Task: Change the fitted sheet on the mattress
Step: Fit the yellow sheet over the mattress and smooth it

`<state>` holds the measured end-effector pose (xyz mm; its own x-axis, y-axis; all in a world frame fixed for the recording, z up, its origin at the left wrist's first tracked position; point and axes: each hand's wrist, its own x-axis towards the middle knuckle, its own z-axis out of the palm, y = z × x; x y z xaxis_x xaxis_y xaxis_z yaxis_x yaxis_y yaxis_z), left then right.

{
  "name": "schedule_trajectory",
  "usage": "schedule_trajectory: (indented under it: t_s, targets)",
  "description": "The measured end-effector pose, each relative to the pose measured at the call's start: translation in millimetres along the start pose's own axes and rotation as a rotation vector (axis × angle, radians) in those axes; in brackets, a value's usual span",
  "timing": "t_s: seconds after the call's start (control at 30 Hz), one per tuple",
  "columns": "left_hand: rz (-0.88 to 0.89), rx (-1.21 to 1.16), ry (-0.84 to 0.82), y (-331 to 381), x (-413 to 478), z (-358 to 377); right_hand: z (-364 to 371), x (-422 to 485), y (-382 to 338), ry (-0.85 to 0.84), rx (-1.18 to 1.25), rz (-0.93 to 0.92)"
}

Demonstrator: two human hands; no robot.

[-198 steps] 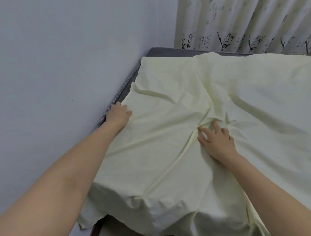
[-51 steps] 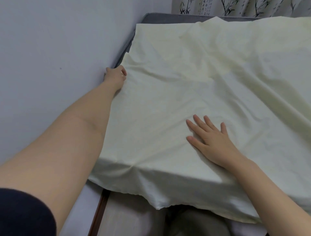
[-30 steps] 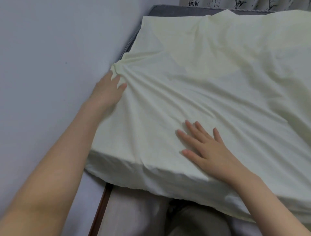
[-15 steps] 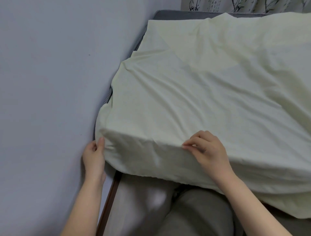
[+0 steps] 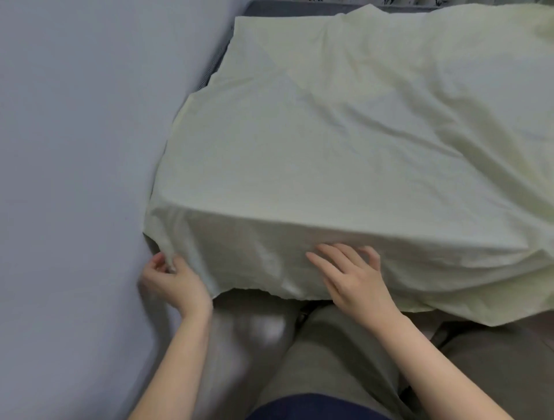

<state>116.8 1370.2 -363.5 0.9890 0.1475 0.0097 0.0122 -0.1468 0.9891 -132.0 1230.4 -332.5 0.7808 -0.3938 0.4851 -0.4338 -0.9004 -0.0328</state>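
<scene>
A pale yellow fitted sheet (image 5: 344, 144) lies spread over the grey mattress (image 5: 213, 70), whose bare edge shows along the wall and at the far end. The sheet hangs down over the near end of the mattress. My left hand (image 5: 172, 280) pinches the sheet's hanging corner beside the wall, at the lower left of the bed. My right hand (image 5: 350, 274) lies with spread fingers flat against the draped front face of the sheet, near its lower hem.
A plain grey-white wall (image 5: 75, 180) runs tight along the left side of the bed. My legs in grey trousers (image 5: 323, 359) stand close against the bed's near end. A strip of patterned curtain (image 5: 431, 2) shows at the far top edge.
My left hand has moved a little down and right and now pinches the hanging corner. My right hand has slid from the top edge down onto the front face, fingers uncurled and spread.
</scene>
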Motion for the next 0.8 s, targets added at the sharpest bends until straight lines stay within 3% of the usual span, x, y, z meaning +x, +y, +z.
schedule_trajectory:
  t_s: [0.1,0.13,0.2,0.27,0.33,0.43,0.53,0.63,0.8]
  targets:
    - [0.56,0.055,-0.473,-11.4,-33.9,-8.4,13.0,-26.3,15.6,-0.187,0.055,0.023]
    - [0.6,0.061,-0.662,-17.9,-41.6,-8.4,15.8,-32.0,20.4,-0.242,0.092,0.05]
    - [0.389,0.079,-0.882,-28.1,-50.3,-3.0,21.2,-41.9,28.1,-0.335,0.168,0.152]
    - [0.09,0.128,-0.854,-35.6,-51.2,6.4,27.3,-49.9,31.9,-0.388,0.336,0.344]
    - [-0.196,0.037,-0.792,-37.9,-47.8,14.6,31.4,-50.6,29.3,-0.341,0.654,0.657]
    - [-0.531,-0.239,-0.694,-35.8,-38.6,22.4,35.9,-35.9,15.9,-0.099,1.349,1.282]
    - [-0.82,-0.482,-0.592,-32.0,-31.0,24.1,37.4,-18.7,8.5,0.107,1.931,1.649]
    - [-0.944,-0.561,-0.565,-28.1,-21.1,25.7,39.8,-8.2,6.4,0.171,2.025,1.825]
    - [-0.999,-0.56,-0.499,-24.8,-8.3,35.7,45.9,3.0,-0.2,0.247,2.022,1.976]
